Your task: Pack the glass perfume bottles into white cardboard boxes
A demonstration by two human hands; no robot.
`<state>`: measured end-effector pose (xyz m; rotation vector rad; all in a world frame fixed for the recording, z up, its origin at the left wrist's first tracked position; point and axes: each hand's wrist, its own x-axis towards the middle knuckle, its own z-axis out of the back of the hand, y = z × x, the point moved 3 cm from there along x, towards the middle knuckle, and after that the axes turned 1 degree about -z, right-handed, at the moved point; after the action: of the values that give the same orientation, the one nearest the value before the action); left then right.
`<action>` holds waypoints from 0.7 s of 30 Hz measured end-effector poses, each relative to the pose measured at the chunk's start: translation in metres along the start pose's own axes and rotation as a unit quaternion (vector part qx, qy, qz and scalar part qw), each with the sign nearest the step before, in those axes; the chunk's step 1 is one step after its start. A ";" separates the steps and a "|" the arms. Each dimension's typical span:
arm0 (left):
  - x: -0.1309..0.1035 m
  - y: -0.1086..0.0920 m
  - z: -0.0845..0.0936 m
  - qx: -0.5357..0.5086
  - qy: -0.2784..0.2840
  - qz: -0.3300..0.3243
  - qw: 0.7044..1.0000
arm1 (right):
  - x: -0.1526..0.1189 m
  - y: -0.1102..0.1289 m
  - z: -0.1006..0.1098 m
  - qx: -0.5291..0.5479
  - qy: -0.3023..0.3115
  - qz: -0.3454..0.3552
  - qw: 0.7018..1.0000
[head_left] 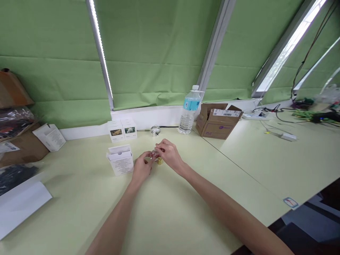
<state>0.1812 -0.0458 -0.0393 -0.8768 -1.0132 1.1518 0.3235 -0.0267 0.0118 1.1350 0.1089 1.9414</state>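
Note:
Near the middle of the table, my left hand (142,167) is closed round a small clear, glass-like container (153,154) with something red in it. My right hand (170,155) meets it from above, its fingers pinched together at the container's top. What lies between those right fingertips is hidden. Just below the container is a small gold-coloured cap or lid (159,161), beside both hands. An open white box (120,163) with printed text stands upright to the left of my left hand.
Behind the hands are two small white picture boxes (116,132), a round clear glass-like item (155,130), a large water bottle (188,113) and an open cardboard box (219,124). Cartons (26,145) and white paper (21,209) lie left; cables and an adapter (288,136) lie right.

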 end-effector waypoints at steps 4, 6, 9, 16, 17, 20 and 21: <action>0.000 0.002 -0.001 -0.004 0.000 -0.009 1.000 | -0.004 0.000 -0.002 0.029 -0.027 -0.011 0.999; 0.000 0.002 -0.001 -0.006 0.001 -0.008 1.000 | -0.004 0.001 -0.001 0.040 -0.033 -0.024 0.998; 0.001 0.003 -0.001 -0.005 0.001 -0.007 1.000 | -0.004 0.003 0.002 0.044 -0.030 -0.039 0.998; 0.002 0.003 -0.001 -0.005 0.002 -0.010 1.000 | -0.002 0.006 0.010 0.019 0.006 -0.054 0.998; 0.002 0.003 -0.001 -0.007 0.001 -0.009 1.000 | -0.002 0.007 0.010 0.014 0.010 -0.051 0.999; 0.002 0.003 -0.001 -0.009 0.000 -0.007 1.000 | -0.004 0.009 0.010 -0.008 0.014 -0.029 0.999; 0.001 0.002 -0.001 -0.010 0.001 -0.008 1.000 | -0.005 0.009 0.010 -0.014 0.013 -0.024 1.000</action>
<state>0.1813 -0.0439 -0.0413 -0.8829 -1.0302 1.1286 0.3262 -0.0392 0.0188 1.0788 0.1214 1.9102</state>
